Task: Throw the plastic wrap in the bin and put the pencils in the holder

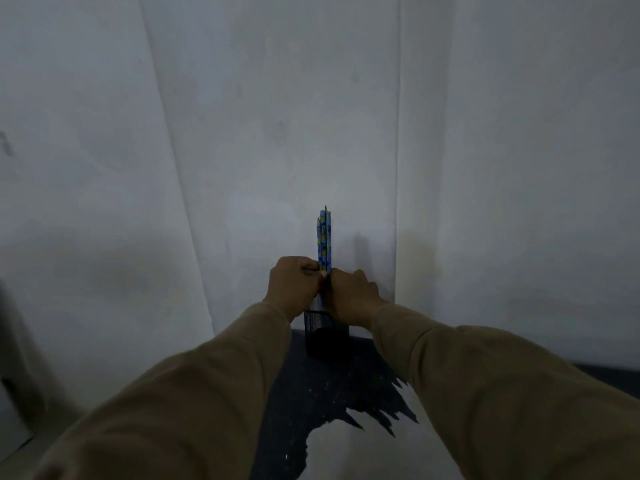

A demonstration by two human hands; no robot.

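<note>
A bundle of blue pencils (325,239) with yellow marks stands upright, tips up, against the white wall. Its lower part is hidden between my hands. My left hand (296,285) is closed around the bundle from the left. My right hand (353,295) presses against it from the right, fingers curled over the rim of a black mesh holder (323,332). The holder stands on the dark counter just below both hands. No plastic wrap or bin is in view.
A white wall fills the background, with a vertical edge (397,202) right of the holder. The dark speckled counter (311,403) carries a torn white sheet (374,452) near me. My brown sleeves cover the lower frame.
</note>
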